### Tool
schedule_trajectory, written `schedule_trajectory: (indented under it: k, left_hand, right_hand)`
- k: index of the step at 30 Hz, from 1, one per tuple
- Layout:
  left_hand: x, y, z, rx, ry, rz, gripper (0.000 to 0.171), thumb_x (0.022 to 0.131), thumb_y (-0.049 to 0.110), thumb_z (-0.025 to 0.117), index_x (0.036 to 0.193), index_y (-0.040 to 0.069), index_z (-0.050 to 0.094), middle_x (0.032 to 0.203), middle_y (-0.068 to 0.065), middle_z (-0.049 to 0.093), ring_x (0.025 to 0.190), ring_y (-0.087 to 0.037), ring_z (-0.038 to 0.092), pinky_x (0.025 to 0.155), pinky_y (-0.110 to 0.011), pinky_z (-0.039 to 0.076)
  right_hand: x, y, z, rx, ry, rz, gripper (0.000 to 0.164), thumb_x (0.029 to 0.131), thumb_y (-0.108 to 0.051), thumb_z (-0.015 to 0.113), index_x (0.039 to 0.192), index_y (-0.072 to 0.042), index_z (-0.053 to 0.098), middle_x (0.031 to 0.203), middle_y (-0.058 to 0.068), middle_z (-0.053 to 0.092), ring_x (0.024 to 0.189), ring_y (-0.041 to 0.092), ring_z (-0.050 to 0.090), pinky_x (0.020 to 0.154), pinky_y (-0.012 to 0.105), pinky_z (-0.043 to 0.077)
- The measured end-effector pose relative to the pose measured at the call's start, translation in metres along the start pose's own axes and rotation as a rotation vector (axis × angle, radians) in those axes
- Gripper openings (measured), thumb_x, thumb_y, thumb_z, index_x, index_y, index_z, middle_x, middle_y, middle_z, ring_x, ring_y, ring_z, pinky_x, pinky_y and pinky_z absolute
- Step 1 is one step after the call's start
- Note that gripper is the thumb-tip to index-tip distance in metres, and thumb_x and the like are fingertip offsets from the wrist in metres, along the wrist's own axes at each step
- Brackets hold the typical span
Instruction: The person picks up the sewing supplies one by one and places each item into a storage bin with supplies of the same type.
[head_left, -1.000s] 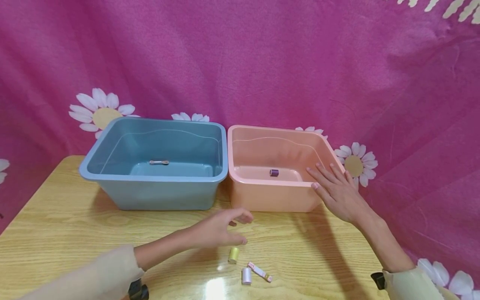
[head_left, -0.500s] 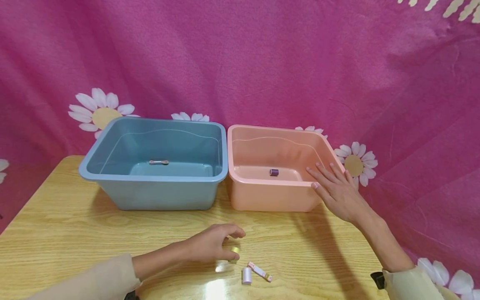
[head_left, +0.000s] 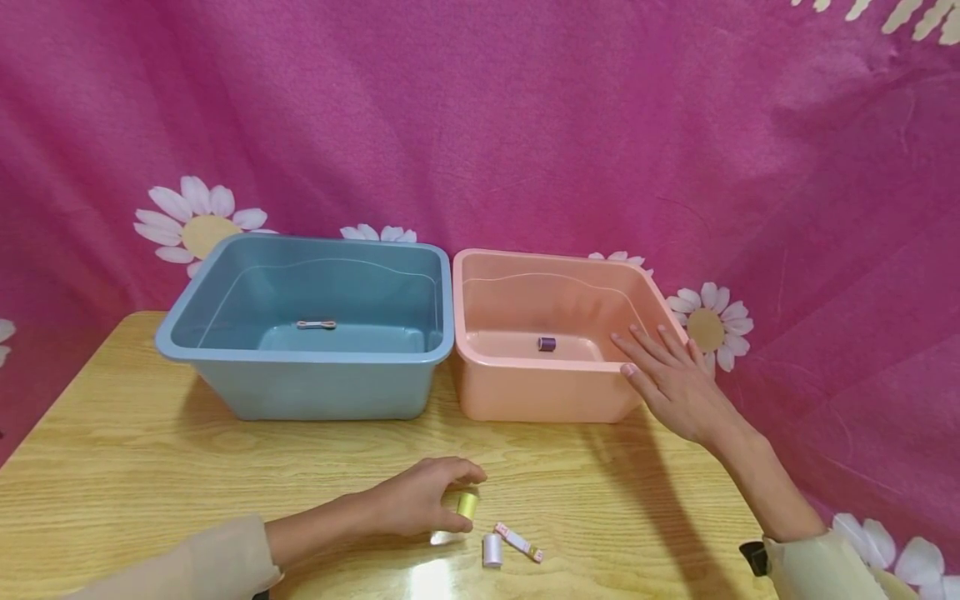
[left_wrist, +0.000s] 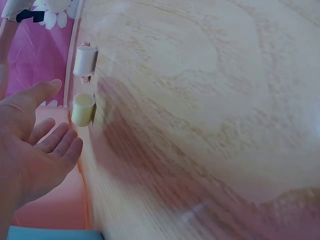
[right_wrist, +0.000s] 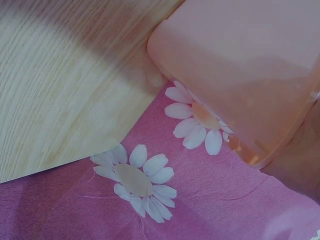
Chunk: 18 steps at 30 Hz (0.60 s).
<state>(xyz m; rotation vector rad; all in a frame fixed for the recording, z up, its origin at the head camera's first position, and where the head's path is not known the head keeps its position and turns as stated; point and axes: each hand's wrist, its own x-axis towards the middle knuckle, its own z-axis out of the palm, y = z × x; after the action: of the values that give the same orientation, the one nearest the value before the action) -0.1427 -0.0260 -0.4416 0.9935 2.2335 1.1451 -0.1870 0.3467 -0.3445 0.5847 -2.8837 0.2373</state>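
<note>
My left hand (head_left: 420,497) is low over the table, thumb and fingers spread on either side of a yellow thread spool (head_left: 467,506). In the left wrist view the spool stands upright just past the fingertips, with a gap to the thumb. Close by stands a white thread spool (head_left: 492,551), beside a narrow white-banded strip (head_left: 519,542) with pink and gold ends. My right hand (head_left: 678,392) rests with straight, spread fingers on the right front rim of the pink tub (head_left: 540,392). A purple thread spool (head_left: 547,343) lies on that tub's floor.
A blue tub (head_left: 330,387) stands left of the pink one, their rims side by side. Inside it lies a small banded thread skein (head_left: 316,324). Behind both tubs hangs a magenta cloth (head_left: 480,125) with white flowers. The wooden table (head_left: 150,467) extends in front.
My left hand has come down and toward me, its thumb and fingers now on either side of the yellow spool. The right hand has stayed on the pink tub.
</note>
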Motion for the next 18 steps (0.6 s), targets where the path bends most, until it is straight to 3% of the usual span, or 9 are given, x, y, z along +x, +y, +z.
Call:
schedule_trajectory:
  k: [9, 18]
  left_hand:
    - [0.0, -0.004, 0.002, -0.071, -0.008, -0.019, 0.052, 0.086, 0.015, 0.081, 0.131, 0.003, 0.058, 0.131, -0.012, 0.061, 0.12, -0.025, 0.059, 0.099, -0.032, 0.048]
    - [0.0, -0.011, 0.006, -0.066, -0.003, -0.011, 0.05, 0.086, 0.015, 0.08, 0.13, 0.004, 0.059, 0.128, -0.009, 0.063, 0.117, -0.021, 0.059, 0.098, -0.032, 0.048]
  right_hand:
    - [0.0, -0.001, 0.0, -0.009, -0.007, 0.011, 0.05, 0.108, -0.041, 0.039, 0.154, -0.022, 0.041, 0.159, 0.013, 0.032, 0.147, 0.044, 0.014, 0.11, 0.072, 0.007]
    - [0.0, 0.001, 0.002, -0.01, 0.002, 0.001, 0.05, 0.108, -0.04, 0.039, 0.155, -0.023, 0.04, 0.159, 0.014, 0.033, 0.146, 0.045, 0.015, 0.109, 0.073, 0.007]
